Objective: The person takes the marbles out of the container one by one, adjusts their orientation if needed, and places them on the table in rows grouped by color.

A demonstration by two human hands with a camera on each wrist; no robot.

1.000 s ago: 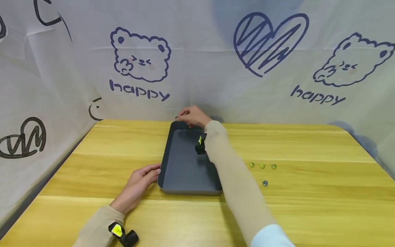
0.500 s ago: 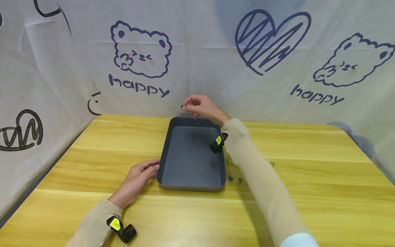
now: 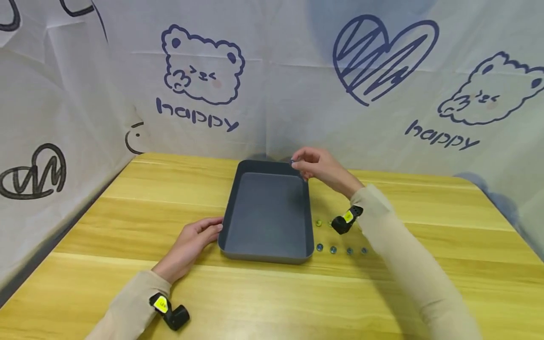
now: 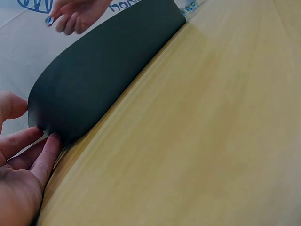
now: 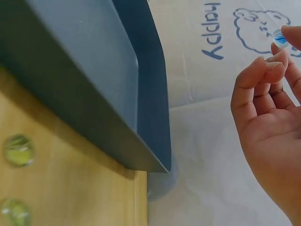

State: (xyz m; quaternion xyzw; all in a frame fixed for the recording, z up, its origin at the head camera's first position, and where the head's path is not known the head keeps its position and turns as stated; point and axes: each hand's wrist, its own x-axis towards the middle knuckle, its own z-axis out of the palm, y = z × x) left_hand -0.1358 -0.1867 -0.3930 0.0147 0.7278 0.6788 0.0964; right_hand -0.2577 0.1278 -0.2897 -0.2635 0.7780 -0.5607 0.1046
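Observation:
Thumb and forefinger of my right hand (image 3: 321,168) pinch a clear glass marble (image 5: 280,38) with a blue swirl, above the back right corner of the dark grey tray (image 3: 267,212). The other fingers of that hand are curled beneath. My left hand (image 3: 187,246) touches the tray's left outer wall with its fingertips, seen close up at the wall (image 4: 108,61) in the left wrist view. Right of the tray, several blue marbles (image 3: 333,250) lie in a row on the table, with yellow-green marbles (image 3: 318,222) behind them.
The wooden table (image 3: 140,208) ends at a white cloth backdrop (image 3: 289,94) with bear and heart drawings, close behind the tray. Part of the yellow-green row is hidden by the black camera (image 3: 343,222) on my right wrist.
My right hand has moved right with the marble, from the tray's back left corner to its back right corner. More marbles on the table show now. My left hand stays at the tray wall.

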